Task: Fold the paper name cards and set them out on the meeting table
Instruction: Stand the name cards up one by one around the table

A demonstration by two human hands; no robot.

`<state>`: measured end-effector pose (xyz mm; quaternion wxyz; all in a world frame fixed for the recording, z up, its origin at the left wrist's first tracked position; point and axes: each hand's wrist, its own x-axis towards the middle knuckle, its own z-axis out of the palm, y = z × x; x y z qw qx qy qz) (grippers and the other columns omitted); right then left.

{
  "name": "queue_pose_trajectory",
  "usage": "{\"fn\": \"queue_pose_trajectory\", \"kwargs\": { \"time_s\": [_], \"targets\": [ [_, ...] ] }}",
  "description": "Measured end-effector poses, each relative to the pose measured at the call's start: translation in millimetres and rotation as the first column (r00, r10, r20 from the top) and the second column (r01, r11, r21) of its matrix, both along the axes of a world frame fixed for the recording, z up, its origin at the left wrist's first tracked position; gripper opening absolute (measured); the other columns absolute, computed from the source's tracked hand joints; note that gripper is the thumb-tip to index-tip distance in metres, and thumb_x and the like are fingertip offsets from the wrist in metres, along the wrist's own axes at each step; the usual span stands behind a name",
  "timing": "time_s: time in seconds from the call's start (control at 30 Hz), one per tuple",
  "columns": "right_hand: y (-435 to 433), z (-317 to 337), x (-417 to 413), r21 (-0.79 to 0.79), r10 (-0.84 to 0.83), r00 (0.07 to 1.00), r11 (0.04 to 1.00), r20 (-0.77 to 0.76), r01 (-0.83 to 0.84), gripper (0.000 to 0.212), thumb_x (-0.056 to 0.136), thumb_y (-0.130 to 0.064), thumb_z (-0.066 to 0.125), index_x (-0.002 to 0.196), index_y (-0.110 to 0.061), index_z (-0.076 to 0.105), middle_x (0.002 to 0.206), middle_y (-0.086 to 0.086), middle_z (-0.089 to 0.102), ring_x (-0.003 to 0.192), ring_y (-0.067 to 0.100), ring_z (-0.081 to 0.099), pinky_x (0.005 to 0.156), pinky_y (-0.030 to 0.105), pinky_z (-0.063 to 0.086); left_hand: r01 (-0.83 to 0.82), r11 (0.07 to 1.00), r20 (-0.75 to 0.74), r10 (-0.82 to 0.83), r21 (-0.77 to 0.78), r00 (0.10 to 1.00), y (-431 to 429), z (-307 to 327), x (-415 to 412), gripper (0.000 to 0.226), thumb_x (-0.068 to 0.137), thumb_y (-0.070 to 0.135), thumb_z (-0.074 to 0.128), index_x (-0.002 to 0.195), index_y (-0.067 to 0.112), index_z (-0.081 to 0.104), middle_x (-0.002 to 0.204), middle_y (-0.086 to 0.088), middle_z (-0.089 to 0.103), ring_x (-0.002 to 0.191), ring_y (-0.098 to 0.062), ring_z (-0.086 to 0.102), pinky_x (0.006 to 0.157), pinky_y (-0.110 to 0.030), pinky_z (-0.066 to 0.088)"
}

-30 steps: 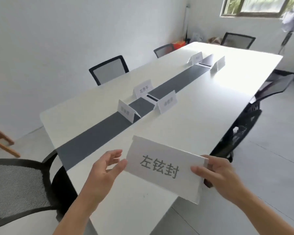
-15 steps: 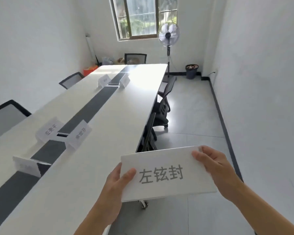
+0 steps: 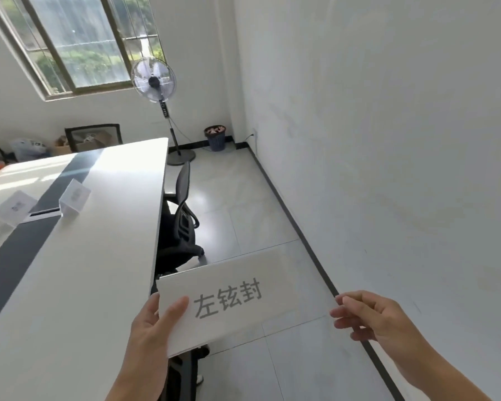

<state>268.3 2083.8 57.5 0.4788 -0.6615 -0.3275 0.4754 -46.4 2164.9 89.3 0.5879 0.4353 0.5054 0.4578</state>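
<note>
- Left hand (image 3: 148, 334) grips the left end of the name card (image 3: 243, 299): thumb flat on the printed face, fingers tucked behind it.
- Right hand (image 3: 379, 316) has its fingers loosely curled, tips right at the card's lower right corner. Honestly can't tell if it's pinching the edge or only brushing it.
- The card is up in the air, just off the long edge of the bench (image 3: 84, 270) and over the floor. It's face up, with three big characters.
- If it were me, I'd get a firm pinch on both ends first, since one-handed paper sags.
- Then I'd run the crease sharp so the tent stands, and set it beside the dark centre strip (image 3: 15, 256).
- I'd line it up with the two standing cards, the near one (image 3: 75, 195) and the far one (image 3: 13, 208), with the name facing the seat.
- Hard to say whether this card is folded yet. A thin second edge along the bottom hints at a layer behind, but no more than that.
- The print on the two standing cards is too blurry to read.
- The bench is cut off at the left and bottom, so I can't see which places are free.
- The office chair (image 3: 182, 215) is half under the bench.
</note>
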Motion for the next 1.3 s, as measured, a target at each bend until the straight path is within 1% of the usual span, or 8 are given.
{"fn": "queue_pose_trajectory", "kwargs": {
  "time_s": [0.1,0.37,0.5,0.67,0.9,1.1,1.23,1.3],
  "targets": [
    [27.8,-10.5,21.3,-0.041,-0.06,0.998,0.997,-0.007,0.06,0.018,0.093,-0.018,0.058,0.097,-0.006,0.072,0.086,0.01,0.077,0.079,0.025,0.074,0.069,0.034,0.051,-0.002,1.0,0.009,0.003,-0.016,1.0,59.1,-7.9,20.0,0.031,0.072,0.024,0.063,0.102,0.014,0.068,0.094,-0.015,0.074,0.086,-0.032,0.066,0.083,-0.049,0.049],
    [180.0,-34.6,104.3,-0.024,-0.136,0.991,0.99,-0.018,0.136,0.017,0.092,-0.015,0.057,0.096,-0.006,0.071,0.087,0.013,0.077,0.077,0.025,0.073,0.067,0.034,0.05,0.002,1.0,0.009,-0.002,0.021,1.0,233.8,-33.0,98.9,0.039,0.074,0.023,0.062,0.109,0.006,0.063,0.097,-0.014,0.073,0.081,-0.022,0.069,0.076,-0.041,0.055],
    [292.8,-35.4,140.4,-0.02,-0.083,0.996,0.996,-0.024,0.083,0.016,0.092,-0.013,0.058,0.094,-0.005,0.071,0.084,0.013,0.077,0.073,0.023,0.073,0.064,0.032,0.05,-0.074,0.997,0.016,0.074,0.011,0.997,318.7,-28.5,133.2,0.034,0.074,0.018,0.064,0.105,0.003,0.064,0.088,-0.014,0.074,0.074,-0.024,0.069,0.088,-0.059,0.047],
    [424.7,-22.7,165.0,-0.009,0.042,0.999,0.999,-0.004,-0.042,0.014,0.092,-0.011,0.058,0.093,-0.006,0.071,0.084,0.013,0.077,0.073,0.023,0.073,0.064,0.033,0.049,-0.195,0.981,0.034,0.195,0.015,0.98,407.0,-26.9,156.9,0.029,0.076,0.017,0.063,0.104,0.007,0.066,0.088,-0.01,0.076,0.075,-0.02,0.07,0.078,-0.046,0.05],
    [598.5,-32.6,191.0,-0.014,0.132,0.991,0.991,0.018,-0.132,0.014,0.091,-0.006,0.058,0.092,0.0,0.071,0.08,0.015,0.077,0.065,0.019,0.073,0.061,0.034,0.049,-0.323,0.946,0.024,0.324,-0.039,0.946,549.5,-51.5,162.2,0.02,0.081,0.015,0.063,0.101,0.012,0.068,0.094,-0.014,0.075,0.085,-0.031,0.068,0.087,-0.051,0.049],
    [764.4,-27.3,195.4,0.03,0.095,0.995,0.995,0.002,-0.095,0.015,0.092,-0.006,0.056,0.094,0.0,0.07,0.081,0.016,0.077,0.065,0.02,0.073,0.061,0.034,0.049,-0.326,0.945,0.031,0.326,-0.029,0.945,719.6,-49.0,166.1,0.031,0.075,0.023,0.07,0.104,0.013,0.067,0.105,-0.023,0.069,0.089,-0.034,0.063,0.092,-0.059,0.046],
    [864.6,-9.6,202.2,0.059,0.075,0.997,0.995,-0.003,-0.075,0.015,0.091,-0.005,0.056,0.094,0.0,0.07,0.081,0.016,0.077,0.065,0.02,0.073,0.058,0.031,0.05,-0.293,0.956,0.049,0.292,0.01,0.955,835.0,-34.5,178.4,0.03,0.079,0.022,0.067,0.107,0.012,0.064,0.102,-0.022,0.069,0.085,-0.032,0.063,0.069,-0.042,0.053],
    [904.0,-9.8,208.5,0.071,0.062,0.998,0.996,-0.032,-0.06,0.015,0.091,-0.007,0.058,0.095,0.001,0.07,0.082,0.017,0.076,0.066,0.021,0.073,0.058,0.031,0.051,-0.278,0.96,0.053,0.277,0.017,0.96,885.3,-30.1,189.5,0.022,0.084,0.019,0.062,0.105,0.015,0.065,0.098,-0.019,0.07,0.083,-0.03,0.063,0.068,-0.039,0.051]
  ]
}}
